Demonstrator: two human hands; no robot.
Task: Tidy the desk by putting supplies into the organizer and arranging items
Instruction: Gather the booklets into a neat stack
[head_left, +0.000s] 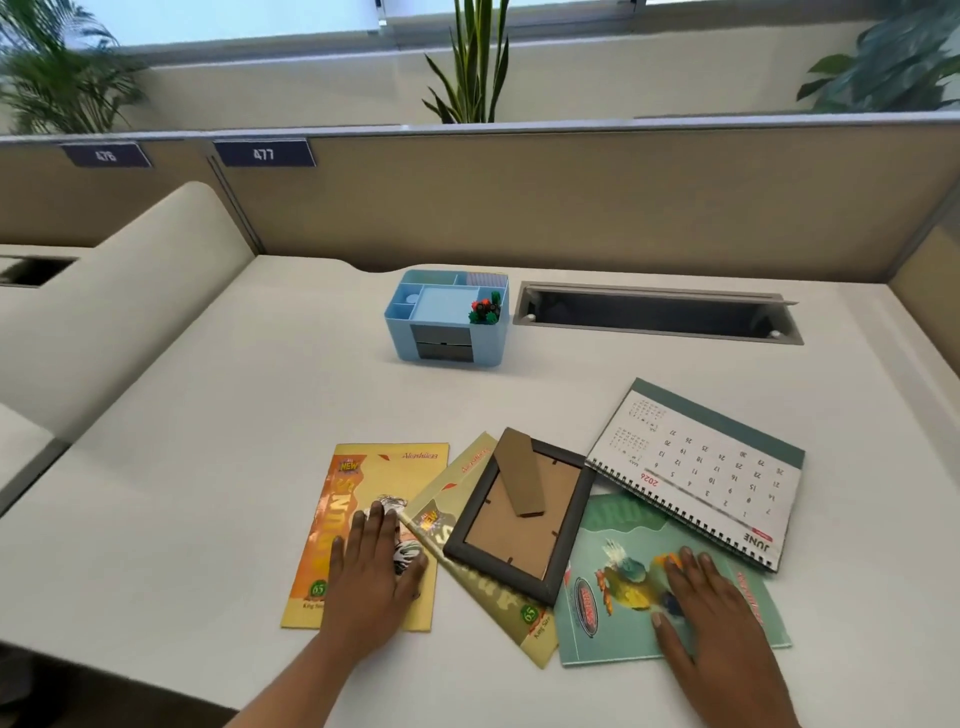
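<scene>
A light blue organizer stands at the back of the desk with a small red, green and black toy in its right side. Near the front lie a yellow notebook, a second yellow notebook angled beside it, and a teal notebook. A dark picture frame lies face down across the second and teal notebooks. A spiral desk calendar lies flat to the right. My left hand rests flat on the first yellow notebook. My right hand presses flat on the teal notebook.
A grey cable slot is sunk into the white desk right of the organizer. Beige partition panels wall the back and right side. A cream divider rises at the left. Plants stand behind the partition.
</scene>
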